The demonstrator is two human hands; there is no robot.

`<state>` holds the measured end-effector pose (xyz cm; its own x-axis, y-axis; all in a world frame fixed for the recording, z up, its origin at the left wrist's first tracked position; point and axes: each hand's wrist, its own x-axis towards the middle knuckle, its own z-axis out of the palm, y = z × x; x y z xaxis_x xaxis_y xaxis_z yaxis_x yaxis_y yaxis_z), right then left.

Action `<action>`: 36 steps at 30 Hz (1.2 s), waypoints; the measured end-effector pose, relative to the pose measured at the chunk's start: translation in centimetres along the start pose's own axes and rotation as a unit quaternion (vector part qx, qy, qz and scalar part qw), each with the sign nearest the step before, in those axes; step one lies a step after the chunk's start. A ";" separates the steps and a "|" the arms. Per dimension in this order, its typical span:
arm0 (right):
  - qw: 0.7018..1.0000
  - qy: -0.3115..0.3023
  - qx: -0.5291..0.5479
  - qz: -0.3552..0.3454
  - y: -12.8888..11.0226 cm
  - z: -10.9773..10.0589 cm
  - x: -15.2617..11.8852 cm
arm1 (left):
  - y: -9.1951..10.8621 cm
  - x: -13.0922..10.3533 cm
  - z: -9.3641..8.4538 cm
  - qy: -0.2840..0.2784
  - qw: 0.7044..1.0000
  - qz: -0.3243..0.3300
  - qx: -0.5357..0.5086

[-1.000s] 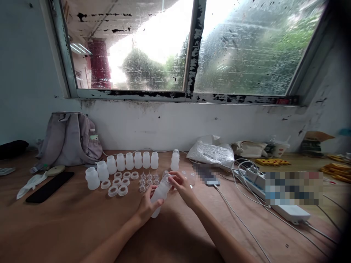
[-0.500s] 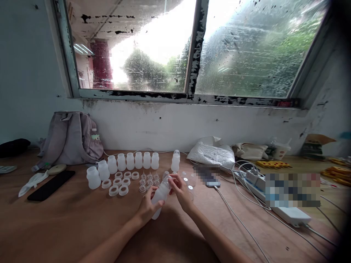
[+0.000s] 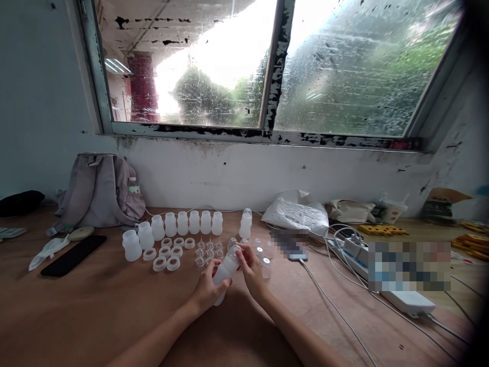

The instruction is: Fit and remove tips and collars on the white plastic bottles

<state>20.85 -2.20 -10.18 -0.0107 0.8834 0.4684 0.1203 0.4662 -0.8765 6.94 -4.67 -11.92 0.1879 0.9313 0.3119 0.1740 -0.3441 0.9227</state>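
Here, both hands [image 3: 208, 288] hold a slanted, frosted, rounded bottle [image 3: 225, 270].

A waisted, frosted white bottle [image 3: 226, 271] with a clear top [image 3: 232, 249] is held aslant below the centre of the frame, its base toward the lower left, its top leaning upper right.

A grey backpack [image 3: 101, 191] is standing well left of the silver bag [image 3: 298, 215]. A cream pouch [image 3: 349, 210] is lying just right of that bag, and a window [image 3: 281, 61] is stretching above it.
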 end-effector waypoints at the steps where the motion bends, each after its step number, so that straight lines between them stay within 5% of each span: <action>1: 1.000 0.003 -0.001 -0.001 0.0 0.1 -0.1 | 0.1 0.0 0.0 0.001 1.000 -0.002 -0.001; 29: 0.997 0.053 -0.043 -0.021 0.5 0.7 -0.7 | 0.4 -0.3 0.1 0.009 0.999 0.022 0.034; 36: 0.999 0.039 -0.024 -0.014 2.2 -0.2 -0.4 | -0.5 0.7 -0.4 -0.046 0.997 0.010 0.053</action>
<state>21.34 -1.55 -12.27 0.0627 0.8631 0.5011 0.1678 0.4859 -0.8578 6.63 -3.85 -12.10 0.2798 0.9108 0.3035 0.2702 -0.3780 0.8855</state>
